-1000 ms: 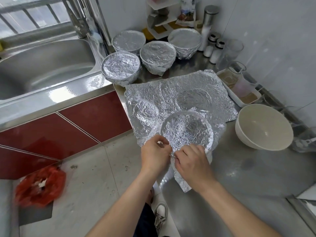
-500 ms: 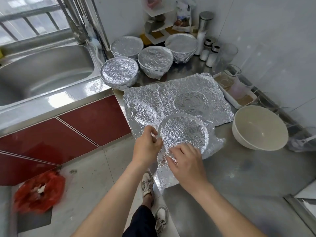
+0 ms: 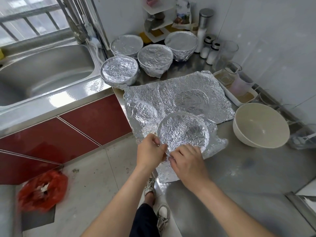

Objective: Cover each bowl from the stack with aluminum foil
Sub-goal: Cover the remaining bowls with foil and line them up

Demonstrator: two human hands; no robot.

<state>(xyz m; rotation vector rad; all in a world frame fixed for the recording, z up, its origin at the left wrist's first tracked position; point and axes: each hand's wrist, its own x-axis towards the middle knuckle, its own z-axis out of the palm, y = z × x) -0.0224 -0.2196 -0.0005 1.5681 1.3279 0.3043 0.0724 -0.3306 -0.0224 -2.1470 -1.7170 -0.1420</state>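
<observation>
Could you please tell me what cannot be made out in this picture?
1. Head view: contents of the four covered bowls at the back, hidden by foil.
2. Head view: near rim of the front bowl, hidden by the left hand and right hand pinching its foil sheet.
3. Head view: what is in the red bag on the floor, blurred.
4. Head view: the packet label on the shelf, too small.

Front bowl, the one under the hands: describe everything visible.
The front bowl stands upright near the edge of the steel counter. It is round, its mouth sealed by crinkled silver foil pressed slightly inward; the bowl's own material is hidden. Loose foil flares out around it, not yet tucked. The left hand and right hand pinch this loose foil at the near rim. It overlaps a flat foil sheet behind.
</observation>
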